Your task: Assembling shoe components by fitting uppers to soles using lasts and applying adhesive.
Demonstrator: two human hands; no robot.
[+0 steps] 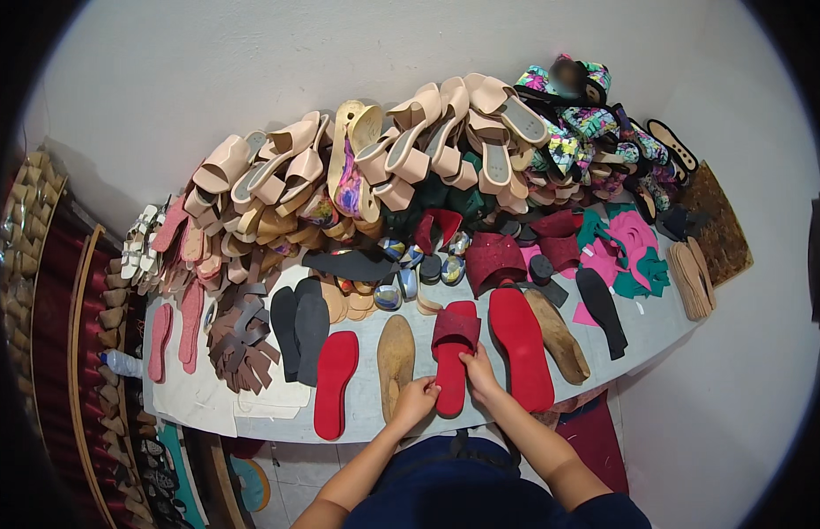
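Observation:
A red slipper sole (451, 388) with a dark red sparkly strap (456, 328) lies between my hands near the table's front edge. My left hand (416, 401) pinches the sole's left edge near the heel. My right hand (481, 370) grips its right edge just below the strap, the thumb on top. To the left stand out a worn wooden shoe last (396, 361) and a red sole (337, 383). On the right lie a larger red sole (521, 348) and a second wooden last (558, 339). The undersides of my fingers are hidden.
Beige heeled sandals (419, 132) are heaped along the wall, beside floral-patterned sandals (577, 123). Dark grey soles (311, 326), brown strap pieces (242, 339) and pink soles (191, 326) cover the table's left. Green and pink scraps (626, 251) lie right. Shelves of lasts (115, 370) stand left.

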